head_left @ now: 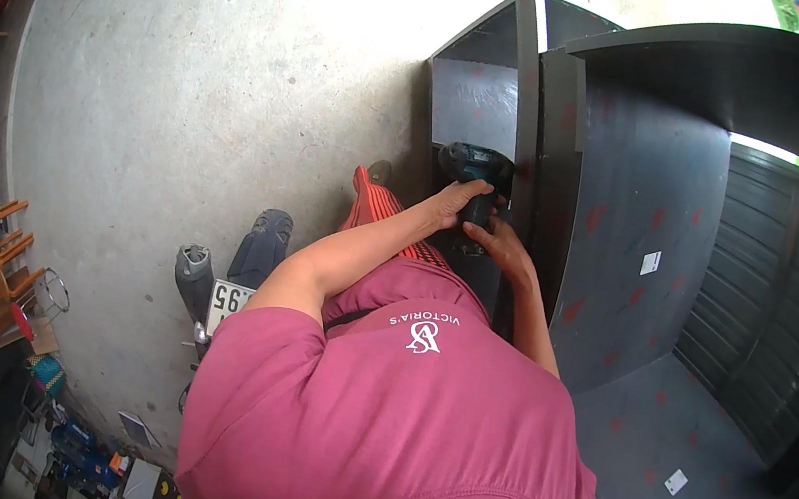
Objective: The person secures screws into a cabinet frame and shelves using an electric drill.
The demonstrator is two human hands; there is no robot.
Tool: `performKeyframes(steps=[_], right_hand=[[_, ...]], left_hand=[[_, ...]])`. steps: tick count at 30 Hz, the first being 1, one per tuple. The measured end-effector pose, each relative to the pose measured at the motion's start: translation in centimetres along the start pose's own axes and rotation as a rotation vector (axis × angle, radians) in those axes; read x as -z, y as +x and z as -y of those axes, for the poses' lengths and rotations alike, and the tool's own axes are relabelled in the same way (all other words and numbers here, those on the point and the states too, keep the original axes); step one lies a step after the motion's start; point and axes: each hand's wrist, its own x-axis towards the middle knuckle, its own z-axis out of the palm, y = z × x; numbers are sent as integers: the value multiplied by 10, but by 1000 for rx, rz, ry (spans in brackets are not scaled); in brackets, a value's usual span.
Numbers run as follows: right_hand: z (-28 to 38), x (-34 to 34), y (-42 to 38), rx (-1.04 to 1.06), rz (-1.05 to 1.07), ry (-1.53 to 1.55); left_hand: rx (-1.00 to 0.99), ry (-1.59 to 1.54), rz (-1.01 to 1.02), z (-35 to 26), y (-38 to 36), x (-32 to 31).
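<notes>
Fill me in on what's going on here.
A person in a pink shirt has both the left hand and the right hand around the handle of a dark power drill. The drill is held by an open compartment of some black furniture, which has white labels on it. Whether the drill is running, or touching the furniture, can't be told from this view.

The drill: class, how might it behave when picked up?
The drill is probably heavy for its size, given its bulky head. Its rigid-looking casing should stay stiff. That wide head over a slimmer handle might make it tip.
</notes>
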Motion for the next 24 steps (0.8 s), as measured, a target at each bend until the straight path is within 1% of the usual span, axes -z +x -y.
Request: performKeyframes(steps=[2, 4, 8, 10, 12, 16, 19, 21, 23, 24], right_hand=[[3, -1, -1, -25, -7, 12], [2, -4, 1, 14, 0, 82], [15, -4, -3, -3, -11, 48], [22, -6, 1, 25, -55, 88], [21, -8, 3, 28, -58, 96], [23, -11, 1, 62, -89, 130], [5, -12, 6, 48, -87, 130], [0, -15, 6, 83, -82, 150], [0, -13, 5, 138, -74, 162], [0, -14, 2, 173, -45, 224]], left_hand=[[27, 5, -3, -3, 2, 1], [50, 9, -6, -5, 3, 2], [78, 69, -8, -12, 4, 2], [85, 96, -5, -20, 6, 5], [81, 122, -37, -22, 7, 5], [66, 144, -31, -22, 9, 6], [66, 152, -54, -21, 6, 2], [66, 180, -93, -22, 5, 0], [67, 209, -84, -24, 4, -4], [77, 228, -82, -26, 3, -5]])
